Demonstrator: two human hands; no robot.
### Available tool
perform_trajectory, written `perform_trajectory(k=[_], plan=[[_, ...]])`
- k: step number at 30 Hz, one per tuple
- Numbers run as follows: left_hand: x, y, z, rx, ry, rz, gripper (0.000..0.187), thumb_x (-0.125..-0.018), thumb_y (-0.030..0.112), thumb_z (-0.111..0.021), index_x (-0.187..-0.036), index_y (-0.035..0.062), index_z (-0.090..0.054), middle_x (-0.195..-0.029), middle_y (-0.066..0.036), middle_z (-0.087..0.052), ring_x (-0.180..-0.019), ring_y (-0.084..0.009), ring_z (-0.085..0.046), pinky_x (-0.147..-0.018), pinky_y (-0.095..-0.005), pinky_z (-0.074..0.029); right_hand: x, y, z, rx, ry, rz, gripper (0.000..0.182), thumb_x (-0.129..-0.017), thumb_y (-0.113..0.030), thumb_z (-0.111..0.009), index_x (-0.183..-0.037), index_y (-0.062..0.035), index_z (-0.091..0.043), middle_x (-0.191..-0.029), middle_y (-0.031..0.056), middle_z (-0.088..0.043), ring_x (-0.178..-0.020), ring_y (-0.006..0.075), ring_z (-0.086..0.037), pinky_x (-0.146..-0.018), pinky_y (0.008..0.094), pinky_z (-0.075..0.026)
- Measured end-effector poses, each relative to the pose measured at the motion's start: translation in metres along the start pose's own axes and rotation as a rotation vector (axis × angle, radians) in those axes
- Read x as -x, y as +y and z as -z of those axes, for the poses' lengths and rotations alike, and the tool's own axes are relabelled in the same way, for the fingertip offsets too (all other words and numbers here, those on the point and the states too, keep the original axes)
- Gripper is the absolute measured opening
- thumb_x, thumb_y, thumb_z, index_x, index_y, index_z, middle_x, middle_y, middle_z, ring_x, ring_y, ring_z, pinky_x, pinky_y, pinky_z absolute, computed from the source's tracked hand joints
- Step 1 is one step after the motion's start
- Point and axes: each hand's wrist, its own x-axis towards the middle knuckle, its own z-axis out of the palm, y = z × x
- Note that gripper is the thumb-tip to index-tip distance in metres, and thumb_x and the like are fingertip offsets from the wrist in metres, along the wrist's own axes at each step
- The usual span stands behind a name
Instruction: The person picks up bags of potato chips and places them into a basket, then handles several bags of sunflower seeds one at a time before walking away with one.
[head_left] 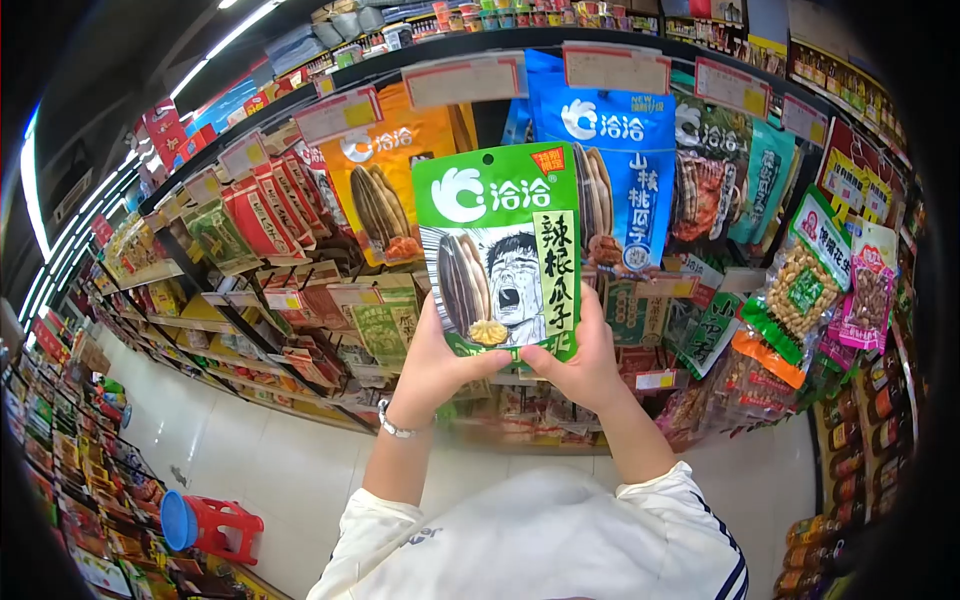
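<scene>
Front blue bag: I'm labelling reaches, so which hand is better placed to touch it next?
Probably the right hand: it holds the green bag on the side nearer the blue bag; the left hand grips opposite.

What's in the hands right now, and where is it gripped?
A green seed packet: left hand and right hand grip its lower side edges, thumbs across the bottom front.

Head view, facing forward and down, near green packet [500,255]
</scene>
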Motion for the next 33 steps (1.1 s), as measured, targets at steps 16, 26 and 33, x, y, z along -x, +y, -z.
perform_trajectory(k=[16, 26, 33], plan=[[0.004, -0.023, -0.006, -0.002, -0.129, -0.043, 0.108, -0.055, 0.013, -0.089, -0.138, 0.0017, -0.021, -0.133, -0.008, -0.041, -0.121, -0.0169, -0.040, -0.103, -0.0328, -0.033, 0.015, 0.001, 0.025, -0.182, -0.001, -0.184, 0.079, -0.075, -0.023, -0.076, -0.134, 0.0000, -0.029, -0.116, 0.0126, -0.058, -0.103, 0.0180, -0.058, -0.088, 0.0311, -0.046], [0.012, -0.020, -0.017, 0.180, -0.193, 0.024, 0.102, -0.062, -0.004, -0.079, -0.142, 0.0019, -0.016, -0.139, -0.007, -0.034, -0.126, -0.0170, -0.034, -0.106, -0.0340, -0.029, 0.013, 0.003, 0.032, -0.265, -0.055, -0.086, 0.093, -0.069, -0.015, -0.076, -0.141, -0.0005, -0.019, -0.127, 0.0140, -0.049, -0.113, 0.0198, -0.051, -0.095, 0.0326, -0.041], [0.015, -0.017, -0.020, 0.226, -0.072, 0.079, 0.097, -0.058, -0.001, -0.079, -0.138, 0.0003, -0.024, -0.132, -0.009, -0.043, -0.121, -0.0194, -0.043, -0.103, -0.0344, -0.034, 0.010, -0.011, 0.029, -0.180, -0.122, -0.023, 0.104, -0.062, -0.005, -0.068, -0.144, -0.0043, -0.004, -0.139, 0.0140, -0.031, -0.126, 0.0221, -0.038, -0.102, 0.0357, -0.035]])
